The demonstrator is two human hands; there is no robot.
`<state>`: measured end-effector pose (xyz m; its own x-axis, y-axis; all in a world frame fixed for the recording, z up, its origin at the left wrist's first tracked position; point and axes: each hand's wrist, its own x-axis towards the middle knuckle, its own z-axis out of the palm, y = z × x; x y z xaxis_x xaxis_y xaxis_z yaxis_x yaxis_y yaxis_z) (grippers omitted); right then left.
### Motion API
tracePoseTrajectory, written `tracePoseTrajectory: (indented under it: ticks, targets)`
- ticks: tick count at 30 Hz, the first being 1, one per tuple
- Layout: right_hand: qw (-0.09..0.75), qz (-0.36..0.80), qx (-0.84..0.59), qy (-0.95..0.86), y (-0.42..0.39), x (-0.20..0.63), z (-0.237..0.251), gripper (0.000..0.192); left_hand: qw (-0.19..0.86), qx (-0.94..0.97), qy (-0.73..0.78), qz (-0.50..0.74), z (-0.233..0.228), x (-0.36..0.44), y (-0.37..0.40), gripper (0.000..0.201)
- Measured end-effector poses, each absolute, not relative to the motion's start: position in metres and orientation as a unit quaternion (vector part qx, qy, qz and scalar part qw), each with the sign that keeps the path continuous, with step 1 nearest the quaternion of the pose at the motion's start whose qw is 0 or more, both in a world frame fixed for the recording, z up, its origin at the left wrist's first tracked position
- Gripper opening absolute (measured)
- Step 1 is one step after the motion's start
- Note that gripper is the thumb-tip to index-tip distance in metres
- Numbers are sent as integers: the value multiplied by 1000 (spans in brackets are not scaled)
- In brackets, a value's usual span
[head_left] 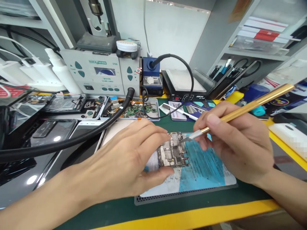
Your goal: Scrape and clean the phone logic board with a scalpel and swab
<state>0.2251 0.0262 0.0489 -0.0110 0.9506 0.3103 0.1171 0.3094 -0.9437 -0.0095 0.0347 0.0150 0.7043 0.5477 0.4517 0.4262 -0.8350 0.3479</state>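
Left hand [134, 151] pinches flat grey-and-black circuit board [177, 154] — likely light, stiff, fragile; best held by near and far edges — right hand [242, 143] grasps slim gold-handled metal-bladed tool [249, 107]

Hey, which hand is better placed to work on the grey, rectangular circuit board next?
Probably your right hand: it holds the slim gold-handled metal knife, tip at the upper right of the circuit board. Your left hand curls around its left side, seemingly steadying it.

A corner of the circuit board [169, 156] hides behind the left hand [134, 155]; the black hose [59, 147] is cut off left!
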Motion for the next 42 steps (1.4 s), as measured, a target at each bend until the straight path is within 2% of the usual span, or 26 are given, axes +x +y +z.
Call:
tracePoseTrajectory:
  ticks: [5, 10, 15, 24, 42]
  targets:
    - [501, 358, -390, -685, 33, 231, 35, 37, 105, 917, 266, 278, 13, -11, 34, 40]
    - [494, 334, -390, -701, 37, 233, 30, 34, 127, 915, 276, 265, 13, -9, 34, 40]
    - [479, 299, -389, -728, 37, 235, 25, 38, 142, 913, 280, 259, 16, -8, 36, 35]
    - [442, 259, -379, -771, 39, 236, 26, 42, 164, 909, 289, 251, 18, -9, 34, 38]
    - [399, 239, -404, -788, 31, 242, 29, 34, 158, 910, 311, 225, 23, -6, 33, 25]
